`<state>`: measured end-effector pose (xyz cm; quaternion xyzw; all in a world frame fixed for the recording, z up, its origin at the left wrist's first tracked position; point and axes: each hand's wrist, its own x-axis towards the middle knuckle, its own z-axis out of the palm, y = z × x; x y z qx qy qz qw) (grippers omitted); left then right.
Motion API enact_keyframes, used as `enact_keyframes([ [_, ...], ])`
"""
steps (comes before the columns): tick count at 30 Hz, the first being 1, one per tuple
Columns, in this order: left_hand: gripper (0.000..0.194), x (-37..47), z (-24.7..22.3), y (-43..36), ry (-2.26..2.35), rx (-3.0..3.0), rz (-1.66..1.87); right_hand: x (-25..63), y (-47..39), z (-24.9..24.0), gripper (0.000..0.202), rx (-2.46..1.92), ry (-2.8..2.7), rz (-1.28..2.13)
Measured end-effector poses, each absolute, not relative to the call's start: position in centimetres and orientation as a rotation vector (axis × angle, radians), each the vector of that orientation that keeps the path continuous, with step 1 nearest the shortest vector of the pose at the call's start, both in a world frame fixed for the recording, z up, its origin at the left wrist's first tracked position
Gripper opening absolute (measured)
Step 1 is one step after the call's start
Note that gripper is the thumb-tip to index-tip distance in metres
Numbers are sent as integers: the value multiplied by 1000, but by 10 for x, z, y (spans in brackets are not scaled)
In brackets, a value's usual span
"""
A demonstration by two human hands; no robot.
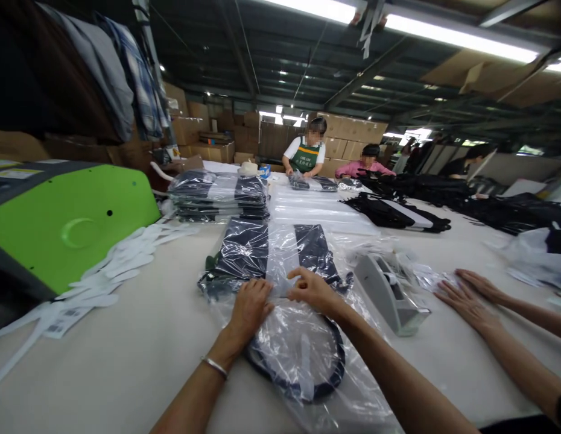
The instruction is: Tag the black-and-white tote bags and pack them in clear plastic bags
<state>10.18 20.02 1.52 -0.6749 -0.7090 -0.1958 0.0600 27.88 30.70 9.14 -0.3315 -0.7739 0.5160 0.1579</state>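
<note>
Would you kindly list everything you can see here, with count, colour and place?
bagged garment: one, dark navy with a white stripe, in clear plastic, centre of the table, under both hands
stack of bagged garments: one pile, dark and white, behind it to the left
tape dispenser: one, grey, right of the bagged garment
paper tags: many, white, strewn on the left
machine cover: one, bright green, far left
loose dark garments: several heaps, black, far right
cardboard boxes: many, brown, along the back
table: one, off-white
co-worker's hands: two, flat on the table at right
people: two seen plainly, at the far end
left hand: pressing the bag, bracelet on wrist
right hand: pinching the plastic
</note>
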Motion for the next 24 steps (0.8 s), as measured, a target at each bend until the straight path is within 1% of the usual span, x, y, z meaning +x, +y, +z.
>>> enact_keyframes([
  [3,39,102,13,201,-2177,-2025,-610,238,323,75,29,-1099,-2477,1100],
  [5,44,101,11,202,-2196,-2020,-617,224,333,66,25,-1184,-2578,890],
  [9,59,101,6,203,-2227,-2019,-626,212,345,60,22,-1244,-2690,736],
  [12,62,101,6,204,-2241,-2032,-624,208,347,63,22,-1285,-2790,641],
  [15,63,101,8,204,-2255,-2039,-624,207,347,67,31,-1357,-2833,485],
  [19,62,101,8,203,-2253,-2032,-624,220,348,65,54,-1440,-2808,301],
  [23,59,102,10,202,-2268,-2009,-613,241,351,58,63,-1349,-2744,187],
  [24,59,102,11,202,-2272,-2003,-610,245,352,55,68,-1303,-2718,183],
])
